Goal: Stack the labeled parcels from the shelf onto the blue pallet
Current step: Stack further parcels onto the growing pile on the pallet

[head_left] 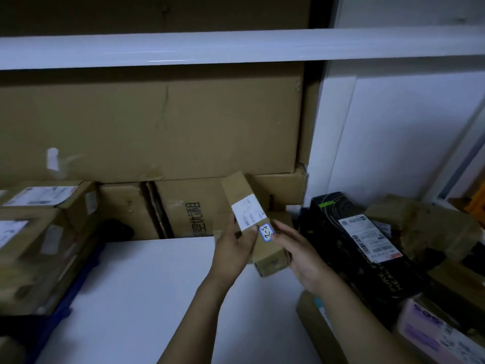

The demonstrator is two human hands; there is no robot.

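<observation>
Fig.: Both hands are grasping one long cardboard parcel (241,190) in the air over the white shelf board (144,285). It is tilted w/ the shipping label (249,214) and handwritten tag (265,232) facing up, prob. for reading. L hand (233,248) is gripping its left side, and R hand (299,256) is clasping the near end. The blue pallet (81,277), at left, is carrying stacked boxes (39,232). The parcel is hanging well apart from it, not yet stacked. A black box (354,232) is lying at right.

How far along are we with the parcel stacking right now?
Done: several labeled brown cardboard boxes sit stacked on the blue pallet at left. In hand: the left hand and right hand hold a long narrow brown cardboard parcel. Left: the long black labeled box and other parcels piled at right.
</observation>
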